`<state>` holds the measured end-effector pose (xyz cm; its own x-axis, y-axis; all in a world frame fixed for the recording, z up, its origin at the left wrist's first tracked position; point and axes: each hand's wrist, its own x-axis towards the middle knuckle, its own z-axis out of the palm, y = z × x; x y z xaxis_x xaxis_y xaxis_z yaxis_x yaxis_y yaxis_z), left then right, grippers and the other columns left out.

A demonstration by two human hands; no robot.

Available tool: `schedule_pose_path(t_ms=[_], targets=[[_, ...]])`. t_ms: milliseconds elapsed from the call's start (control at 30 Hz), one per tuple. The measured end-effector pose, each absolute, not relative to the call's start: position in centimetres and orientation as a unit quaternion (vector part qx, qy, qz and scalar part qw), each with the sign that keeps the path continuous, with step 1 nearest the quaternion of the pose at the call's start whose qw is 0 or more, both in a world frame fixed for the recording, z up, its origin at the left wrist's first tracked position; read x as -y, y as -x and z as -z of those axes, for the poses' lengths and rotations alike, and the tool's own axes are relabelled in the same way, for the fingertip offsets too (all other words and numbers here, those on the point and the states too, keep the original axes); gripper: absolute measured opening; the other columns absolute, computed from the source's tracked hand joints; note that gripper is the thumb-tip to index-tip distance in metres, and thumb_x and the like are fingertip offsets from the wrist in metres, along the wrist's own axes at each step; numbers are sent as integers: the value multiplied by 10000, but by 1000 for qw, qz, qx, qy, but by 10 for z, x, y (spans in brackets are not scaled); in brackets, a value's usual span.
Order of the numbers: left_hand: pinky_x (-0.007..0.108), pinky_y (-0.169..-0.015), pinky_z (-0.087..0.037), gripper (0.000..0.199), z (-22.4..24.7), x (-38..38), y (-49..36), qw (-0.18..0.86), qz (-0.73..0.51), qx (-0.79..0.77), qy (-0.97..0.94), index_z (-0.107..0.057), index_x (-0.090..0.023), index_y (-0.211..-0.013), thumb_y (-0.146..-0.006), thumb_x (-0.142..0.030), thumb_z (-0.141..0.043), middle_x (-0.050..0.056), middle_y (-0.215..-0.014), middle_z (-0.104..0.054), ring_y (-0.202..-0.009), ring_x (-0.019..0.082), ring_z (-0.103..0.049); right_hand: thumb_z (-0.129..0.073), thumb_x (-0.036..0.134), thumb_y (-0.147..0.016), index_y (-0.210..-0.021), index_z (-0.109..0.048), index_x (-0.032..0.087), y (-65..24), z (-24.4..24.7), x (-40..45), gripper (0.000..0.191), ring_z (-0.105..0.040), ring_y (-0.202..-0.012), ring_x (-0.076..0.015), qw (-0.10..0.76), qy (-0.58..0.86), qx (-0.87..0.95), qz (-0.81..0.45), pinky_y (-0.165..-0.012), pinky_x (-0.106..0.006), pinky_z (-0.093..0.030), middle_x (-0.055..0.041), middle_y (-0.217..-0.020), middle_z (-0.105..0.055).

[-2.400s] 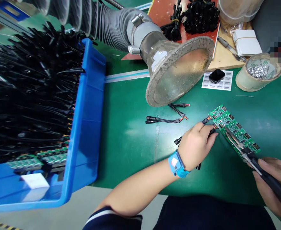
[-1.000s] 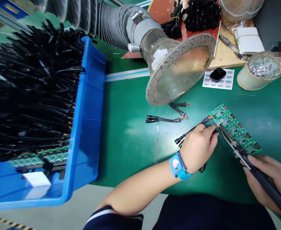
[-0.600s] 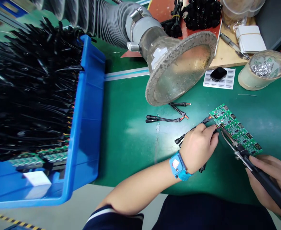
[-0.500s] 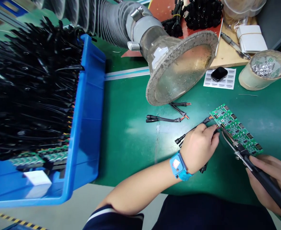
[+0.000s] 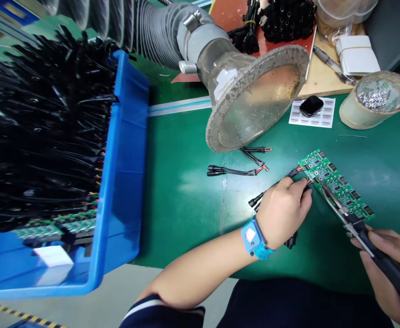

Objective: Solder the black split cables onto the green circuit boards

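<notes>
slim metal soldering iron (image 5: 363, 230), flat green circuit board (image 5: 336, 184), thin black cable (image 5: 275, 186)

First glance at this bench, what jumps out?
The big grimy fume extractor funnel hangs over the middle of the green mat. At left, a blue bin bristles with black cables. At lower right, the left hand pinches a cable against a green circuit board while the right hand holds a soldering iron to it.

The right hand (image 5: 389, 269) and soldering iron (image 5: 373, 248) run off the frame's edge; the label sheet's (image 5: 311, 119) print is unreadable.
</notes>
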<state>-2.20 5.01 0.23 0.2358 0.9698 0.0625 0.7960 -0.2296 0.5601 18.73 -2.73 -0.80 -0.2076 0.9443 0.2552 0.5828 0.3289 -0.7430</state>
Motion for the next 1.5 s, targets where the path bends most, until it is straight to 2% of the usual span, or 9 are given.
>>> schedule_pose_path(t_ms=[100, 333, 433, 600, 733, 1100, 1500], targets=[[268, -585, -525, 266, -1, -50, 23, 210, -203, -580, -760, -631, -119, -1044, -861, -256, -493, 57, -749, -592, -608, 136, -577, -617, 90, -727, -1166, -535, 177, -184, 10, 31, 455, -583, -977, -262, 359, 498, 745, -260, -765, -371, -554, -77, -997, -612], [288, -653, -533, 269, 2, -50, 30, 186, -213, -543, -791, -607, -148, -1084, -899, -253, -443, 64, -820, -588, -719, 151, -585, -579, 99, -772, -1179, -518, 160, -178, 6, 20, 416, -591, -964, -239, 327, 474, 793, -199, -721, -341, -554, -80, -1041, -606], [296, -648, -534, 268, 2, -50, 30, 187, -210, -543, -791, -611, -143, -1081, -895, -247, -449, 64, -815, -576, -705, 153, -579, -587, 112, -777, -1167, -527, 147, -177, 6, 19, 396, -599, -947, -231, 322, 483, 792, -187, -731, -333, -547, -82, -1051, -609], [293, -647, -540, 289, 1, -51, 27, 200, -199, -557, -781, -604, -130, -1100, -889, -253, -450, 67, -821, -547, -655, 137, -571, -548, 228, -843, -1183, -506, 210, -179, 12, 28, 343, -583, -1000, -225, 279, 517, 782, -209, -761, -355, -543, -47, -1062, -612], [293, -665, -539, 295, 0, -51, 25, 208, -188, -563, -778, -604, -123, -1107, -885, -244, -453, 70, -826, -536, -657, 136, -568, -519, 281, -870, -1177, -497, 228, -180, 19, 33, 312, -560, -1048, -199, 259, 533, 774, -223, -840, -359, -512, -31, -1091, -605], [302, -641, -524, 290, 1, -52, 28, 199, -193, -557, -783, -605, -145, -1109, -894, -243, -436, 66, -828, -534, -664, 142, -551, -576, 234, -842, -1216, -482, 238, -181, 19, 27, 386, -552, -1052, -145, 275, 522, 774, -232, -886, -280, -471, -11, -1095, -601], [288, -655, -530, 293, 0, -53, 27, 217, -187, -558, -779, -600, -113, -1104, -891, -238, -442, 68, -840, -516, -657, 130, -557, -575, 224, -838, -1205, -488, 216, -181, 13, 28, 377, -551, -1052, -171, 278, 524, 770, -234, -866, -291, -486, -33, -1094, -594]])
